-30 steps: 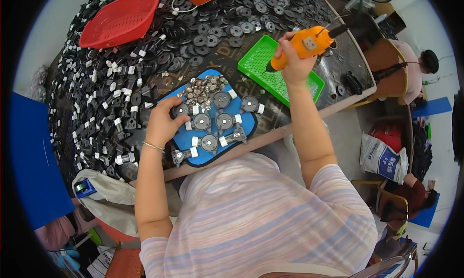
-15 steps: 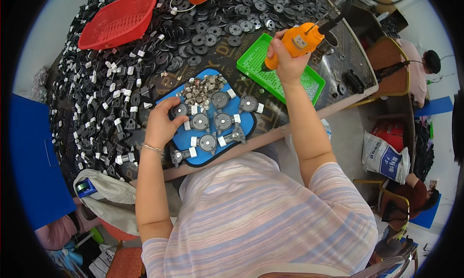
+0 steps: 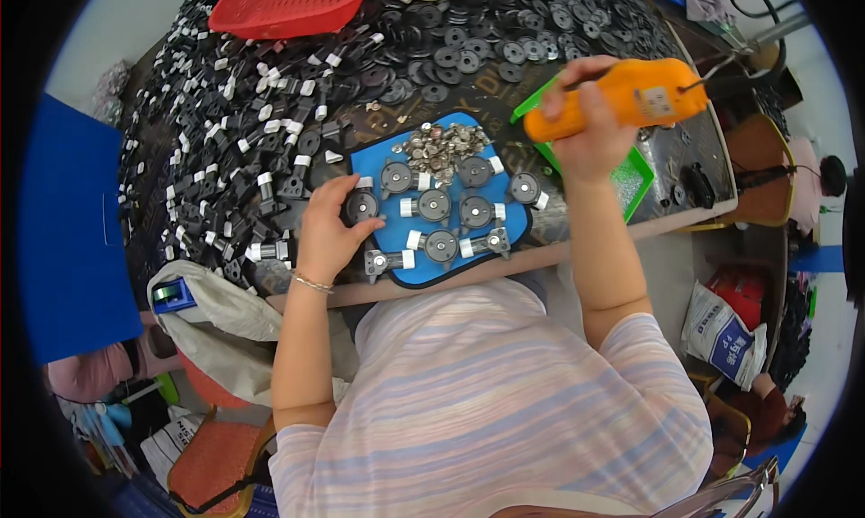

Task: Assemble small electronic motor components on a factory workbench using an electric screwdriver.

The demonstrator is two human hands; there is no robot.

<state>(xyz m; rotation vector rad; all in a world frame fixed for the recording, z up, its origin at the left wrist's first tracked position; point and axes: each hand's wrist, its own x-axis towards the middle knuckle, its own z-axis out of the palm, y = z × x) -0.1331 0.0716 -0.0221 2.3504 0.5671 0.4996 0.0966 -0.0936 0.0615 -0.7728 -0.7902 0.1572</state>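
Note:
My left hand (image 3: 330,230) lies at the left edge of the blue mat (image 3: 432,275), thumb and fingers around a round dark wheel-like part (image 3: 362,205) with a white end. My right hand (image 3: 595,135) grips an orange electric screwdriver (image 3: 649,95), held tilted above the green tray (image 3: 641,186); its tip is hidden. Several similar wheel-like parts (image 3: 433,204) with white ends lie in rows on the mat. Beyond them sits a heap of small shiny metal pieces (image 3: 443,149).
Loose black-and-white parts (image 3: 234,158) pile up on the left of the table. Black discs (image 3: 514,52) cover its far side. A red basket (image 3: 288,9) sits on the pile. Below left is a cloth (image 3: 216,311) with a blue tape dispenser (image 3: 173,295). Other people sit at the right.
The screwdriver has come up out of the green tray and tilted flatter. My left hand has let go of one wheel-like part on the mat and holds another beside it. The whole view has shifted.

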